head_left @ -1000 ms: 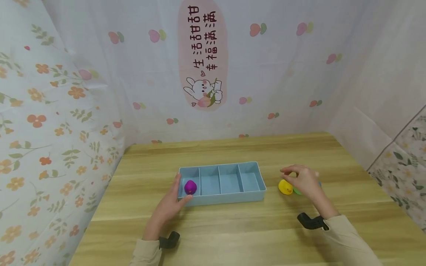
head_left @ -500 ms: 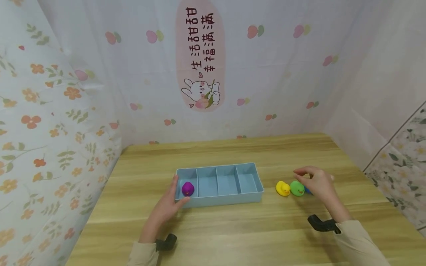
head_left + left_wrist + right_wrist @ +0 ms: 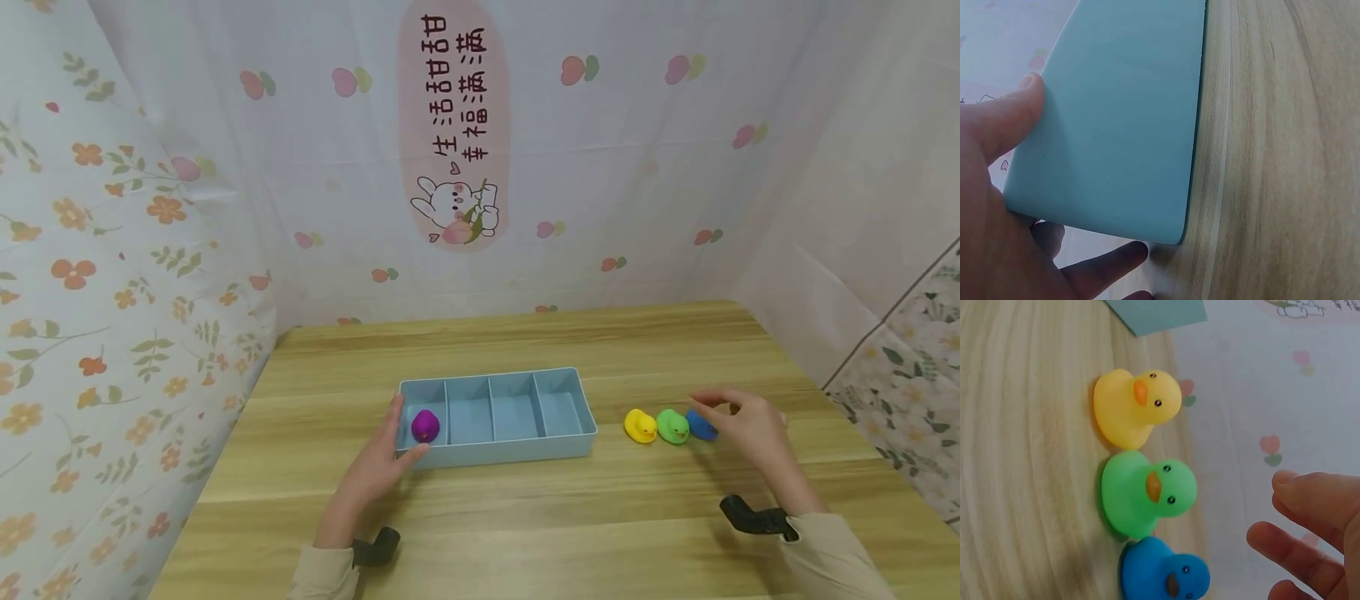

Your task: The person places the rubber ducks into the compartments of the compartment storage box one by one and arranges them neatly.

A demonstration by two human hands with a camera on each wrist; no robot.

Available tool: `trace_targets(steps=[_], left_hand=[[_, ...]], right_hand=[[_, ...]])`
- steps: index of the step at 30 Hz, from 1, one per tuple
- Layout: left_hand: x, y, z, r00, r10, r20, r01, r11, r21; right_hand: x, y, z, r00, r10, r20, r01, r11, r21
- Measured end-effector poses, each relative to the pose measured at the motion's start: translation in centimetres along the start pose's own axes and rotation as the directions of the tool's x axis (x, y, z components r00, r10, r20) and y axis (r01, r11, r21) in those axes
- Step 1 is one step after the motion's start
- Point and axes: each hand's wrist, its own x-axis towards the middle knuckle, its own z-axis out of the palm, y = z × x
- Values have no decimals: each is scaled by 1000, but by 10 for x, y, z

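Table point(image 3: 510, 525): wood-grained, its far edge against a hanging cloth point(image 3: 337, 167) printed with hearts, a rabbit and lettering.
Tray point(image 3: 498, 452): blue, four compartments in a row, set near the middle of the table, its long sides running roughly along the far edge, well in from the left edge.
Purple duck point(image 3: 424, 426): in the tray's leftmost compartment.
Left hand point(image 3: 372, 471): at the tray's near left corner, thumb at the near wall's rim, fingers round the left end; the grip is clamped on the tray.
Yellow duck point(image 3: 640, 426): upright on the table, just beyond the tray's right end.
Green duck point(image 3: 672, 427): upright, just beside the yellow one, toward the table's right edge.
Blue duck point(image 3: 702, 425): last in the row, nearest the right edge, partly covered in the head view.
Right hand point(image 3: 757, 425): near the blue duck, thumb and fingers apart with nothing between them.
Wrists: a black mount point(image 3: 377, 547) on the left one; beige sleeves on both arms.
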Motion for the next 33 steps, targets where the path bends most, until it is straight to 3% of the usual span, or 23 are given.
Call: trace_targets(steps=[12,19,26,33], left_hand=[[0,-2,2,1000,-15,12,15,1000,-6],[-1,-3,2,1000,-23,8,23,1000,5],[-1,-2,1,1000,-22,16,22,1000,-7],[-1,-1,0,1000,-21,13,21,1000,-7]], right_hand=[[-5,23,-3,999,-28,36,29,999,-25],[-8,29,1,994,6,110,-3,1000,-22],[-9,37,4,990,-32,134,34,999,-10],[-9,43,10,982,9,188,-10,1000,6]])
